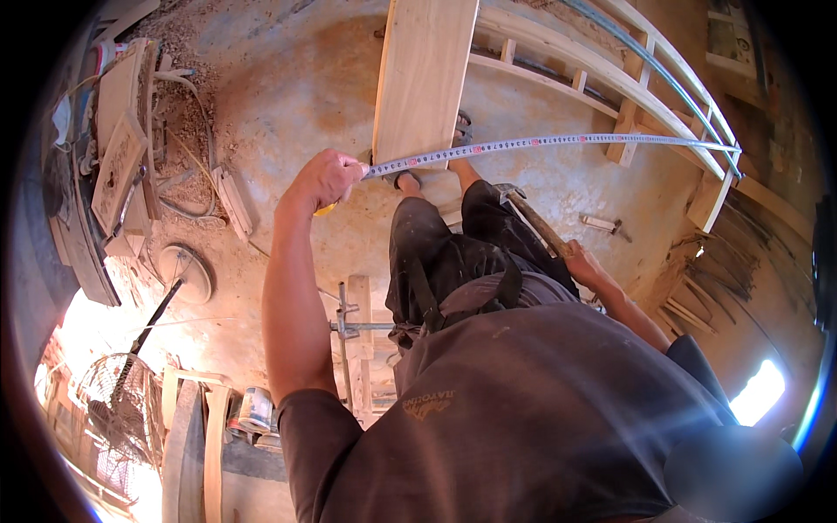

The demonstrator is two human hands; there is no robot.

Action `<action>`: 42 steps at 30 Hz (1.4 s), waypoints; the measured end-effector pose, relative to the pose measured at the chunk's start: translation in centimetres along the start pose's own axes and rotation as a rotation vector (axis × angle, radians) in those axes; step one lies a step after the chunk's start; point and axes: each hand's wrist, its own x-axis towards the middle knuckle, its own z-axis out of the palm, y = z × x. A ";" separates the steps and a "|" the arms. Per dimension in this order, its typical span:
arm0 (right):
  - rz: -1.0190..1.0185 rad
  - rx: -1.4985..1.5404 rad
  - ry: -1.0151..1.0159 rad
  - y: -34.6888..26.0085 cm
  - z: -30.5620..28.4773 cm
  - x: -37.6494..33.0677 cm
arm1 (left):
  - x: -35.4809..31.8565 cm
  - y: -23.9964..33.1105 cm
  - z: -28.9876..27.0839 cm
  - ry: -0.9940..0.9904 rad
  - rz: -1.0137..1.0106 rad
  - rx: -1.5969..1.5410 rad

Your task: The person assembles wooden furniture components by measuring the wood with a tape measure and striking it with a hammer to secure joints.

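Note:
My left hand (331, 180) is closed around a tape measure, with a bit of its yellow case (326, 210) showing under the palm. The pulled-out blade (532, 143) runs right, over the near end of a wide wooden board (425, 78), to the corner of a curved wooden frame (729, 150). How the blade's tip is fixed there is too small to tell. Low at my right side, my right hand (586, 265) grips a hammer (539, 225) by its wooden handle, the head up near my knee.
Curved boards (122, 166) and a hose (209, 131) lie at the left among sawdust. A fan (122, 392) and a round disc-shaped base (185, 273) stand lower left. Metal clamps (345, 327) sit behind my left arm. A small tool (602, 225) lies on the floor at right.

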 end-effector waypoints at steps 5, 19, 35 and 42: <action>0.029 0.013 -0.070 -2.4 -1.5 -1.1 | 0.4 -0.5 -0.7 -0.057 0.024 -0.035; -0.067 -0.020 -0.392 6.3 -10.3 -13.3 | -1.7 2.1 10.5 -0.151 0.076 0.207; -0.714 -0.459 0.402 -27.1 -16.1 -3.9 | -8.9 -10.2 23.0 0.374 -0.069 -0.253; -0.994 -1.479 0.092 -49.7 -13.0 -0.4 | -8.6 -10.4 35.4 0.508 -0.330 -0.774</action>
